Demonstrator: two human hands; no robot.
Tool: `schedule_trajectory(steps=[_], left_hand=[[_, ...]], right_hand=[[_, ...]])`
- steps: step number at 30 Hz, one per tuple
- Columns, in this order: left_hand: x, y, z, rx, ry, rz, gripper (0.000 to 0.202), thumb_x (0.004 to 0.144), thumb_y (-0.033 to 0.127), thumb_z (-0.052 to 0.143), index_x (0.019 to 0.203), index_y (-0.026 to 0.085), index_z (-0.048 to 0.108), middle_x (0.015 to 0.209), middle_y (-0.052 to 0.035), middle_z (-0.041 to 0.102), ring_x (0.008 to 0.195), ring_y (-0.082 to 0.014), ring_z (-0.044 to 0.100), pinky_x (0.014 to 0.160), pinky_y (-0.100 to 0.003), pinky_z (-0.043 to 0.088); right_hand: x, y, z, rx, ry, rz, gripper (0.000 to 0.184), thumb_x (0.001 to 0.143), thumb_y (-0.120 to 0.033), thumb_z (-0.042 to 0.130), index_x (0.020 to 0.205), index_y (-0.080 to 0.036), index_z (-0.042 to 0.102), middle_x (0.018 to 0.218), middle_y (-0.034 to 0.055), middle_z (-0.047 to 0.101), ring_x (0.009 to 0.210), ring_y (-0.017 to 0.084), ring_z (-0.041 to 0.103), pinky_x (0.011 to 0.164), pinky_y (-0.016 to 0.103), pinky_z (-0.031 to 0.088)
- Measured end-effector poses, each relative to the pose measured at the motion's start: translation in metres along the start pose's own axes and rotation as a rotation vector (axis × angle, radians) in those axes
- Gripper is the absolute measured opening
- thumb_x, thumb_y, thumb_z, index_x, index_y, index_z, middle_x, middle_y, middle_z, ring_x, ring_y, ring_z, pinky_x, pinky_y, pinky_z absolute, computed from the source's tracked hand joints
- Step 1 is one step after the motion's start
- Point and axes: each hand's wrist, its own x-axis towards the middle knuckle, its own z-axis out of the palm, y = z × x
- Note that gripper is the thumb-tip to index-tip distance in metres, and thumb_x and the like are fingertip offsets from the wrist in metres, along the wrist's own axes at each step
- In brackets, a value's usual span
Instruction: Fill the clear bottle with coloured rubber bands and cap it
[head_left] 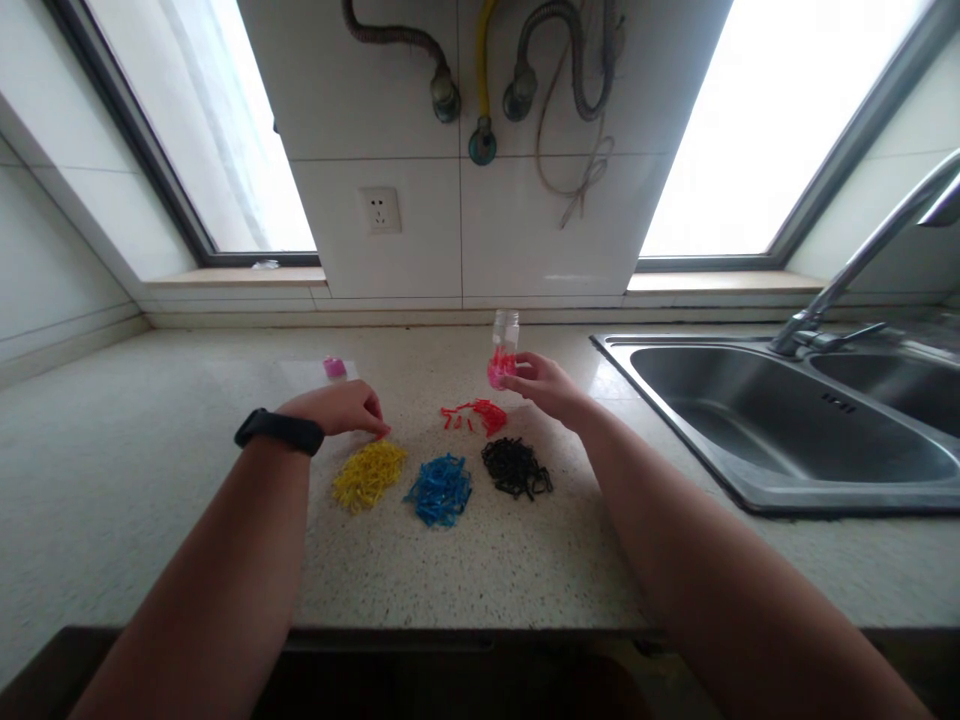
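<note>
- r hand (551,385) grasping clear jar (505,340) low on its r side, beyond red pile (491,415); jar approx. upright, can't tell if touching counter (412,585).
- l hand (345,407) pinching small red bit (384,432) by yellow pile (370,476).
- jar prob. light, stiff, slick; hold round body.
- bit prob. v. light, bendy; fingertips only.
- no legible brand/label/writing.
</note>
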Motion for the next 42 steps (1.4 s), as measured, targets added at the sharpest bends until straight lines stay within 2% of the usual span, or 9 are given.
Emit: schedule_trajectory(steps=[6,12,16,21,25,29,32,37,42], left_hand=[[0.003,0.000,0.002,-0.038,-0.003,-0.032,0.035,0.064,0.043,0.069,0.083,0.015,0.078,0.081,-0.0098,0.074,0.078,-0.0242,0.064,0.067,-0.029,0.040],[0.004,-0.006,0.002,-0.052,-0.032,-0.058,0.041,0.065,0.052,0.068,0.080,0.015,0.078,0.079,-0.0100,0.073,0.073,-0.0223,0.062,0.062,-0.029,0.040],[-0.001,-0.006,-0.002,-0.080,-0.078,-0.043,0.042,0.065,0.054,0.070,0.082,0.016,0.078,0.080,-0.0096,0.073,0.073,-0.0225,0.062,0.062,-0.029,0.042],[-0.004,-0.002,-0.002,-0.067,-0.082,-0.035,0.037,0.063,0.046,0.070,0.083,0.016,0.078,0.079,-0.0084,0.073,0.075,-0.0232,0.063,0.063,-0.029,0.041],[-0.002,-0.002,0.001,-0.050,-0.082,0.005,0.033,0.063,0.043,0.069,0.081,0.016,0.078,0.079,-0.0070,0.073,0.076,-0.0226,0.063,0.065,-0.029,0.040],[0.000,0.001,0.004,-0.039,-0.025,0.034,0.030,0.065,0.041,0.067,0.077,0.016,0.076,0.076,-0.0062,0.072,0.073,-0.0205,0.062,0.063,-0.028,0.038],[0.000,0.012,0.005,-0.066,0.077,0.125,0.032,0.072,0.044,0.064,0.080,0.015,0.074,0.076,-0.0056,0.071,0.070,-0.0178,0.061,0.063,-0.027,0.038],[0.006,0.046,0.013,-0.104,0.232,0.268,0.031,0.080,0.043,0.062,0.088,0.015,0.072,0.079,-0.0061,0.070,0.070,-0.0172,0.061,0.063,-0.027,0.042],[0.020,0.073,0.025,-0.024,0.241,0.433,0.022,0.081,0.034,0.063,0.085,0.016,0.073,0.091,-0.0087,0.070,0.081,-0.0182,0.063,0.073,-0.028,0.044]], right_hand=[[0.003,0.008,-0.005,-0.028,-0.014,-0.030,0.042,0.077,-0.035,0.078,0.110,-0.017,0.059,0.097,0.0101,0.073,0.086,0.019,0.069,0.079,0.035,0.054],[0.005,0.015,-0.004,-0.125,0.022,-0.030,0.048,0.074,-0.040,0.080,0.111,-0.017,0.061,0.095,0.0093,0.072,0.084,0.019,0.068,0.075,0.034,0.055],[0.001,0.010,0.001,-0.092,-0.056,-0.104,0.049,0.075,-0.041,0.079,0.115,-0.018,0.061,0.100,0.0099,0.072,0.085,0.018,0.067,0.076,0.034,0.055],[0.002,0.010,0.001,-0.223,0.075,-0.129,0.050,0.070,-0.043,0.081,0.109,-0.016,0.063,0.095,0.0086,0.071,0.074,0.016,0.063,0.067,0.032,0.052],[0.004,0.013,0.001,-0.146,0.045,-0.133,0.051,0.070,-0.041,0.081,0.110,-0.017,0.060,0.095,0.0078,0.072,0.076,0.016,0.065,0.067,0.031,0.052],[0.001,0.008,0.002,-0.034,0.006,-0.054,0.048,0.070,-0.036,0.082,0.108,-0.018,0.059,0.095,0.0085,0.073,0.080,0.017,0.068,0.072,0.032,0.053],[-0.002,0.000,0.000,0.041,0.003,-0.021,0.045,0.074,-0.036,0.080,0.109,-0.018,0.058,0.095,0.0092,0.073,0.083,0.018,0.068,0.075,0.032,0.053],[-0.003,-0.004,0.001,0.081,0.000,0.009,0.041,0.072,-0.029,0.081,0.105,-0.018,0.057,0.095,0.0092,0.074,0.085,0.019,0.069,0.079,0.034,0.053],[0.001,0.006,0.002,0.058,-0.005,-0.020,0.043,0.074,-0.032,0.080,0.107,-0.018,0.057,0.095,0.0091,0.074,0.084,0.018,0.069,0.077,0.033,0.053]])
